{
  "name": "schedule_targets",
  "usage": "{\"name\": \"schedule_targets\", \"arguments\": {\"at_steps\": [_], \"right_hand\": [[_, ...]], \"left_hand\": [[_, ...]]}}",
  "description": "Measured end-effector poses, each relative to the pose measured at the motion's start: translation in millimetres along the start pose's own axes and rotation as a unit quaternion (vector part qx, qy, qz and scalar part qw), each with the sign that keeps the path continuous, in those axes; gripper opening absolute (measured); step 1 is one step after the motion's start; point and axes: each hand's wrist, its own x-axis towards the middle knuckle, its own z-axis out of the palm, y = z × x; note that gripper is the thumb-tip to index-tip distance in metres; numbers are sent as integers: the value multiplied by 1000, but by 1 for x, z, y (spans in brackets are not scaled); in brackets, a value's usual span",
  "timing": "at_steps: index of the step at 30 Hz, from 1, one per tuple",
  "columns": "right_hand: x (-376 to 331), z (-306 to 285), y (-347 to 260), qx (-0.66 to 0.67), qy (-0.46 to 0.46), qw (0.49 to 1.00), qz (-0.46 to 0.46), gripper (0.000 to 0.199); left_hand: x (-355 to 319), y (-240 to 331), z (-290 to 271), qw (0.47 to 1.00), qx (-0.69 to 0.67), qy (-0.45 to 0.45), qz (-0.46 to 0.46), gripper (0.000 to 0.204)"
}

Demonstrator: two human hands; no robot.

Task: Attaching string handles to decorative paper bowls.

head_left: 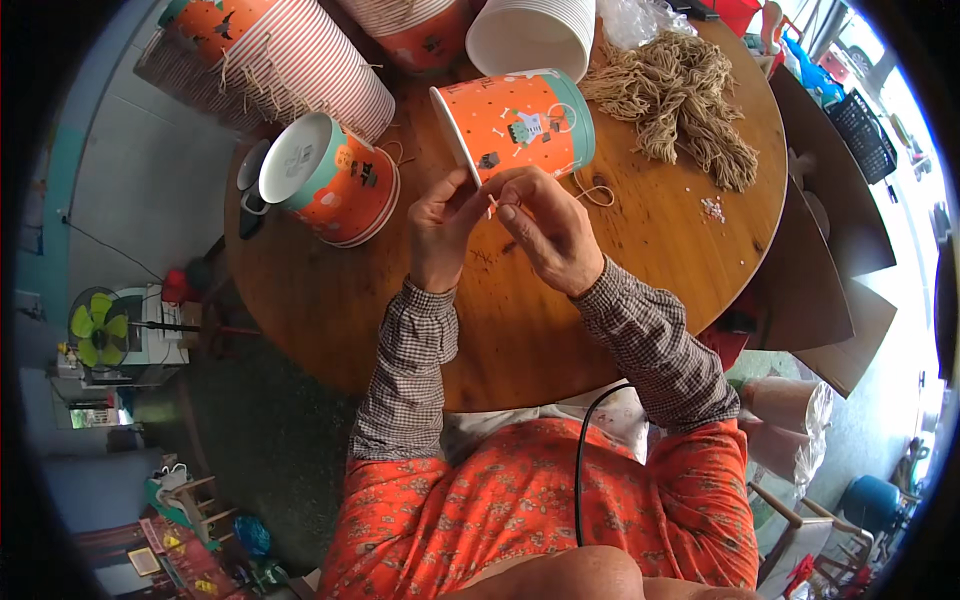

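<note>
An orange and green printed paper bucket lies on its side on the round wooden table, its mouth toward the left. My left hand is closed at the near part of its rim, fingers pinched on the edge. Close beside it, my right hand pinches a thin pale cord near that rim; the fingers partly hide it. A tan cord loop shows by the bucket's green base end. To the left sits another printed bucket, tilted with its white base up.
Stacked printed buckets and a white-mouthed stack fill the far side of the table. A tan cord bundle lies at the far right, near small pale scraps. Cardboard stands beyond the right edge.
</note>
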Motion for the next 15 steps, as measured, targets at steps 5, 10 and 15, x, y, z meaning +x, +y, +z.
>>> {"name": "schedule_targets", "arguments": {"at_steps": [5, 10, 15], "right_hand": [[-1, 6, -4, -89, -64, 985, -130, 19], [-3, 12, -6, -186, -81, 965, -166, 19], [-6, 15, -4, -233, -75, 959, -145, 28]], "left_hand": [[-6, -3, 5, 999, -46, 4, 3, 30], [-7, -3, 7, 997, -56, -45, -9, 33], [-10, -3, 12, 999, -9, -36, -12, 37]]}}
